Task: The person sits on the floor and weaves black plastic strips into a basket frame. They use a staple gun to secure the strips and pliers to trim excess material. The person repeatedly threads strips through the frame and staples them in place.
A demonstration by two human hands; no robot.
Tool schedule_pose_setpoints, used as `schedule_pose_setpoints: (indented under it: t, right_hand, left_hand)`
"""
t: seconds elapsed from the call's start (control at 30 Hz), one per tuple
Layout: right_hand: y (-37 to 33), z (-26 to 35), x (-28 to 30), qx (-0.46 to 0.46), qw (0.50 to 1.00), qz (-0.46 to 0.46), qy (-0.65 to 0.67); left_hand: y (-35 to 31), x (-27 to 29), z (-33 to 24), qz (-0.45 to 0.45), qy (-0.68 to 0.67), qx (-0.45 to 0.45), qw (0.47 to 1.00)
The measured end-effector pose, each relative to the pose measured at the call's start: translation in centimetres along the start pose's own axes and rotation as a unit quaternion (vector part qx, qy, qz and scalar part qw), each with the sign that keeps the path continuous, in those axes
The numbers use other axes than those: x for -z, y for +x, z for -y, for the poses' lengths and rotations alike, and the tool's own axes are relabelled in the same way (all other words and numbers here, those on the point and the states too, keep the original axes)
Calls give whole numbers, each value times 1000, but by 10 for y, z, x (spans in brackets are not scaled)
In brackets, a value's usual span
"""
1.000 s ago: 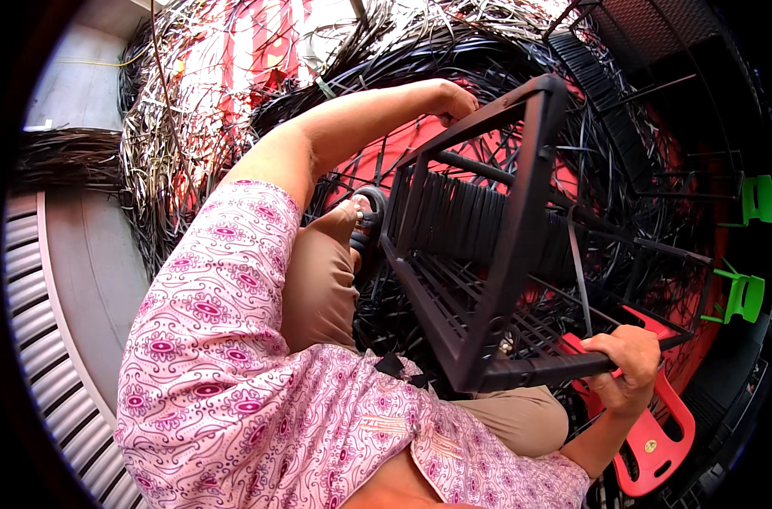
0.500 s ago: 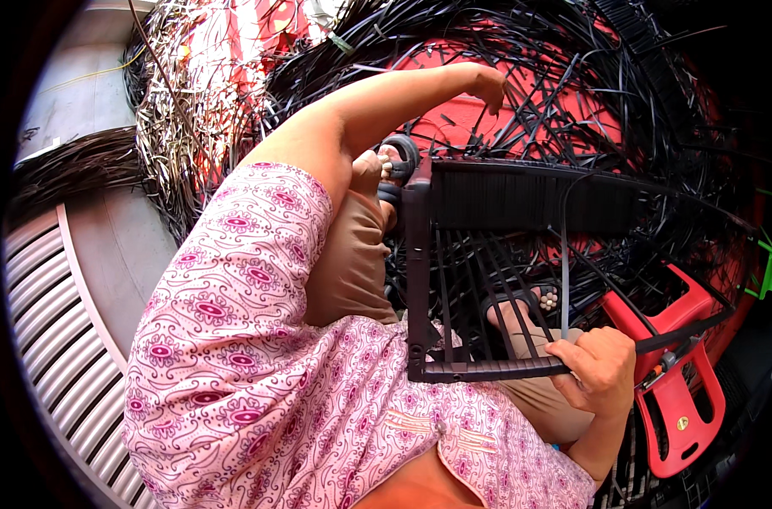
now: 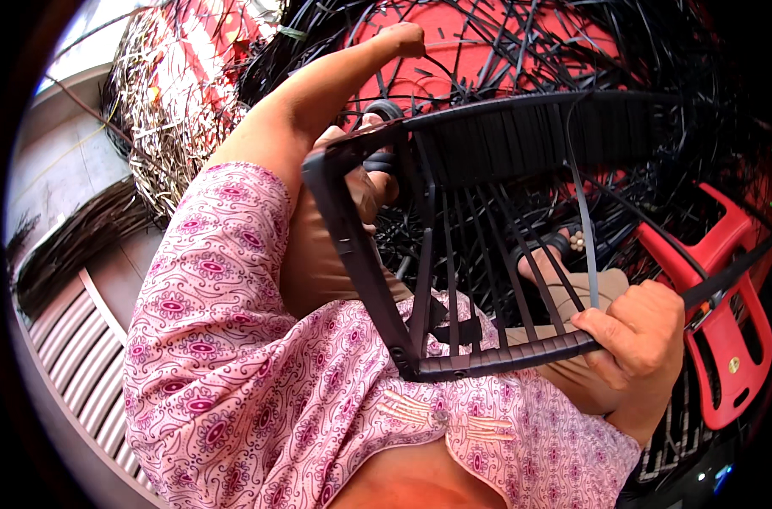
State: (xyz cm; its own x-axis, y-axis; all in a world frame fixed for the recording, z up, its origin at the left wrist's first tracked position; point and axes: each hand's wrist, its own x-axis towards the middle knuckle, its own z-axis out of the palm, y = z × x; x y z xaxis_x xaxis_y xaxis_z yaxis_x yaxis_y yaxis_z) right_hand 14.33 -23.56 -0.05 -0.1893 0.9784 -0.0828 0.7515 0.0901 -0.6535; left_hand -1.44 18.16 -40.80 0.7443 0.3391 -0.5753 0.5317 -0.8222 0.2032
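Observation:
A black chair frame (image 3: 352, 246), partly woven with black plastic strips, leans tilted across my lap. Close-set strips (image 3: 521, 140) cover its far side, while spaced strips run across the open part. My right hand (image 3: 636, 335) is closed round the near bar, its thumb beside a grey strip (image 3: 582, 225) that stretches up to the woven side. Beyond the frame, at the far left, my left hand (image 3: 405, 41) is closed, and a black strip meets it at the fingers; the fingertips are hidden.
Loose black strips (image 3: 479, 72) lie tangled over a red surface (image 3: 466, 25). A red plastic stool (image 3: 725, 339) lies at the right, a tool partly visible by it. Pale strips (image 3: 148, 119) are heaped at the far left, near a slatted grey seat (image 3: 89, 356). My sandalled feet show beneath the frame.
My left hand has drawn leftward and farther away. The chair frame has tilted, its left corner swinging left, and my right hand has shifted slightly right and up while still gripping the bar.

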Motion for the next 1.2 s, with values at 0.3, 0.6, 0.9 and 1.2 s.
schedule_pose_setpoints:
  t: [0.3,0.6,0.9,1.2]
  right_hand:
    - [-15,-13,-5,8,1000,-21,-16]
    - [-18,-16,-10,11,1000,-22,-13]
    - [-15,-14,-12,5,1000,-20,-6]
    - [-10,-16,-15,6,1000,-14,2]
  left_hand:
    - [47,8,-17,-45,-110,-103,987]
    - [56,18,-2,1,-63,-123,990]
    - [44,23,15,8,-52,-127,990]
    - [31,47,4,4,-63,-153,986]
